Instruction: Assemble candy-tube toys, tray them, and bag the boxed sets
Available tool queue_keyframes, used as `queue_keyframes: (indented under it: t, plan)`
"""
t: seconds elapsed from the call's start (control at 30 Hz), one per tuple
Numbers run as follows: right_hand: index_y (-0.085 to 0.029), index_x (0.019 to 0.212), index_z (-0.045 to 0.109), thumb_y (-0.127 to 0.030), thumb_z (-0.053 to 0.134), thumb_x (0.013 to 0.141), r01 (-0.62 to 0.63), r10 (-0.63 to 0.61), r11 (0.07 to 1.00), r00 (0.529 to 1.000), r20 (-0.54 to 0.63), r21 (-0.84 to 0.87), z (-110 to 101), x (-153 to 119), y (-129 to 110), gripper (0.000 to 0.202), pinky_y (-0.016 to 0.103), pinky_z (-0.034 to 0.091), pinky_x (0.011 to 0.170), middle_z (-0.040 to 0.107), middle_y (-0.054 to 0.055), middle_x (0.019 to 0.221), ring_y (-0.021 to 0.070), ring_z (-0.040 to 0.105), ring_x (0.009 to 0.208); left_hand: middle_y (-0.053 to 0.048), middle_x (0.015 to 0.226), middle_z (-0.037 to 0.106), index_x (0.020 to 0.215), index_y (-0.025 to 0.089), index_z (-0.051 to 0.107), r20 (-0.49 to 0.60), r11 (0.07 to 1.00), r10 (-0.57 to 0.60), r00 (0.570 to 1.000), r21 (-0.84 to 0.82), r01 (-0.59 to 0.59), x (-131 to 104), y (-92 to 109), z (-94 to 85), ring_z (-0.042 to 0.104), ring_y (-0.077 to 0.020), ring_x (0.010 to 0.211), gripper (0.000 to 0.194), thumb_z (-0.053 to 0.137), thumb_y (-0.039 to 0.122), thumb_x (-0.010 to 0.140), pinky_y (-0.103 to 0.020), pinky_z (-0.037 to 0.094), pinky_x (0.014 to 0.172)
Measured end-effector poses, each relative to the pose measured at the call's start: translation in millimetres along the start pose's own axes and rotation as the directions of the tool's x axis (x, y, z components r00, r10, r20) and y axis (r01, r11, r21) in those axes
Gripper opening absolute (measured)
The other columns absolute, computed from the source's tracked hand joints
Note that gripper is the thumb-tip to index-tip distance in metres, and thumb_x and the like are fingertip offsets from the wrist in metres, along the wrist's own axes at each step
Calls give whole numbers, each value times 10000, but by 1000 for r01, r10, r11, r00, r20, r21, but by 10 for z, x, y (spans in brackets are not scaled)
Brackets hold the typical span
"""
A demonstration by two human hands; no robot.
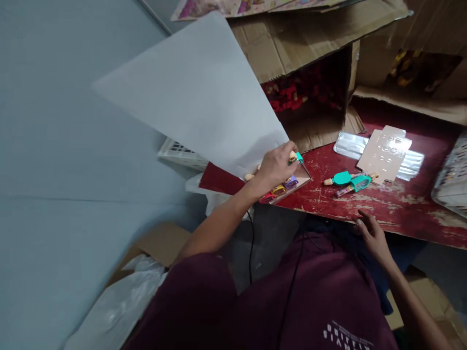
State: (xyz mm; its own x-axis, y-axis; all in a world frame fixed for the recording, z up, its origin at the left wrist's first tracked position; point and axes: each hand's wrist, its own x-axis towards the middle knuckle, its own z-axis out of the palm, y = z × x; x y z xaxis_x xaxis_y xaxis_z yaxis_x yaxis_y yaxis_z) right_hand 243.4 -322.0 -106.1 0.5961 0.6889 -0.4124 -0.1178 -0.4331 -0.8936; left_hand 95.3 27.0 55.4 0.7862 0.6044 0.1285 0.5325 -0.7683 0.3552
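Note:
My left hand (276,167) is closed around a small teal piece with a beige end (299,157), above a shallow box (304,176) at the table's left end. In that box lie small purple (291,182), yellow (278,190) and red (267,198) pieces, partly covered by my wrist. My right hand (371,236) holds nothing, fingers apart, at the table's front edge. Beyond it, two more teal pieces with beige ends (342,178) lie on the red table (321,201); one has a clear tube with patterned contents.
A large white sheet (204,92) stands behind my left hand. An open cardboard carton (292,53) holds red pieces. Pinkish cards (386,150) lie over clear plastic trays (412,165). A white basket (454,175) stands at right; plastic bags (124,296) fill a carton at lower left.

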Motion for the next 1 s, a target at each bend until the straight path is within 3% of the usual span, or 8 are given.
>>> queue_keyframes:
  t: [0.17,0.37,0.47,0.63,0.83,1.0]
  plan:
    - [-186,1355,595,-688,676,845,-64,74,994,992,-106,91,8,0,192,720,406,589,822,737,133,1148,237,715,852,-86,1050,713,1092,191,597,80,992,-25,996,125,15,32,-27,346,679,-239,947,193,624,225,903,-352,518,834]
    - [-166,1256,649,-670,705,817,-105,129,977,984,-124,183,-115,67,289,670,368,569,749,755,118,1062,216,691,813,-86,1095,692,1084,198,576,77,981,23,997,190,-38,-81,-66,446,664,-263,1040,166,571,247,926,-390,520,914]
    - [-160,1243,647,-664,724,792,-111,141,968,983,-121,225,-152,200,246,680,353,563,721,755,116,1047,205,689,791,-91,1082,691,1087,191,571,57,976,-4,998,216,-8,-134,-118,507,666,-271,1035,173,574,263,929,-407,523,930]
    - [-166,1210,659,-639,708,801,-9,45,982,981,-190,187,-247,561,119,627,377,581,744,751,124,1077,220,704,838,-87,1069,703,1087,205,559,71,977,-56,996,207,40,-121,-193,571,670,-272,1017,178,611,235,919,-412,540,918]
    - [-159,1229,620,-653,645,835,97,-64,992,939,-338,83,-306,1184,19,632,387,589,679,719,104,1003,220,689,784,-119,1111,687,1073,217,560,127,977,-55,990,210,27,-71,-117,550,667,-280,1043,156,573,171,924,-439,542,934]
    - [-133,1179,594,-717,615,833,44,-71,996,895,-440,-72,-232,1583,-150,679,423,575,793,693,133,999,274,691,917,-138,1147,677,1101,208,575,200,977,-57,978,211,14,-20,-33,520,658,-289,1071,203,547,137,913,-440,533,953]
